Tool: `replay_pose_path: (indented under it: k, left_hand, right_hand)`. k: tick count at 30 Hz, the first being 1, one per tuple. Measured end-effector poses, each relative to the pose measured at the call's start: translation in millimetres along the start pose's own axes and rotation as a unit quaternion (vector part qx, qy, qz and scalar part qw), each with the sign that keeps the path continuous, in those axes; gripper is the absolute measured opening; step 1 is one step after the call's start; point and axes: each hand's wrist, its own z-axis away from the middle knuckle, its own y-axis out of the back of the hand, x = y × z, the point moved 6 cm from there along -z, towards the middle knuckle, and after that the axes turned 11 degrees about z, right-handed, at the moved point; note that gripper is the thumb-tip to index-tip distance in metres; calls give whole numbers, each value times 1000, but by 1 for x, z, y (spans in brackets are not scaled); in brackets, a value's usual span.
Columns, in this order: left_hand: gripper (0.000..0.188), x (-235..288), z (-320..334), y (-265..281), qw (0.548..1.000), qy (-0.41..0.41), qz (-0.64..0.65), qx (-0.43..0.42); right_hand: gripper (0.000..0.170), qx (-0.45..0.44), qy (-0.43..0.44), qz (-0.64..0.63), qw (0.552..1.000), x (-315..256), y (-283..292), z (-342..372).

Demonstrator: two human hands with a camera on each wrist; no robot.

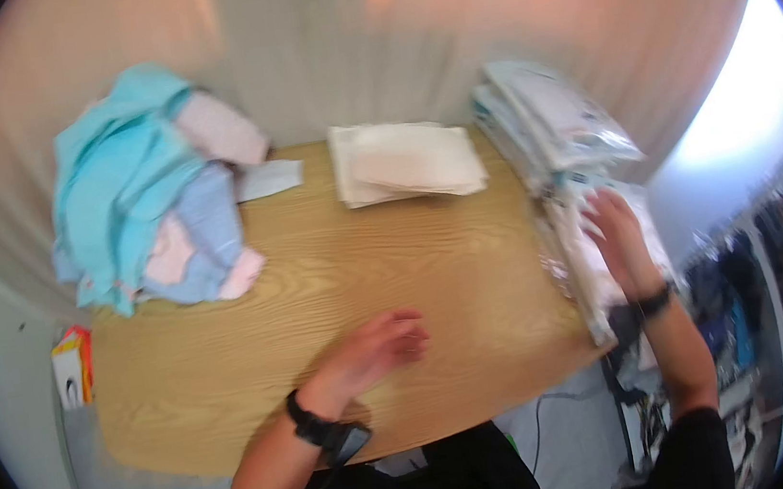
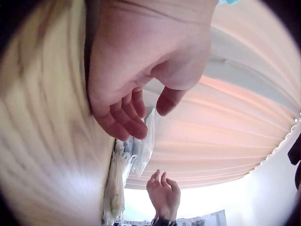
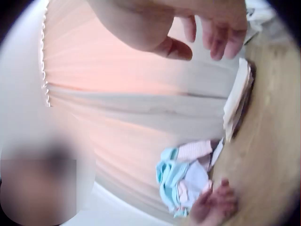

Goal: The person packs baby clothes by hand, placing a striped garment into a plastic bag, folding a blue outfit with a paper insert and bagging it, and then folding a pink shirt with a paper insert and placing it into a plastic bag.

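Note:
My left hand (image 1: 375,351) is low over the front middle of the wooden table (image 1: 319,282), its fingers loosely bent and nothing in them. On the right, my right hand (image 1: 617,228) hovers over a row of clear plastic packages (image 1: 579,262) with pale contents, fingers relaxed and holding nothing. Behind it lies a taller stack of plastic-wrapped packages (image 1: 555,115). A heap of turquoise, blue and pink clothes (image 1: 128,178) covers the table's left back part. At the back middle sits a short stack of cream, flat sheets or bags (image 1: 409,160).
A small white piece (image 1: 270,179) lies beside the clothes. A curtain (image 1: 312,51) hangs right behind the table. At the left edge stands a small orange and white box (image 1: 73,366). A rack with dark bagged items (image 1: 736,302) is to the right.

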Motion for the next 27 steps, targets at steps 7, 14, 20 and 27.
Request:
replay_pose_path:
  k: [7,14,20,27]
  left_hand:
    - [30,4,3,-2,1000,-11,11,-18]
    - [27,19,5,-6,996,-65,-22,53]
    - [12,160,41,5,748,-309,-469,354]
    - [62,345,102,-75,149,-354,-783,489]
  right_hand:
    - [36,-277,201,253,905,70,-76,192]
    - [20,-45,366,445,816,91,-117,216]
    - [18,-41,389,414,822,65,-117,220]
    - [23,-51,391,407,824,69,-110,217]
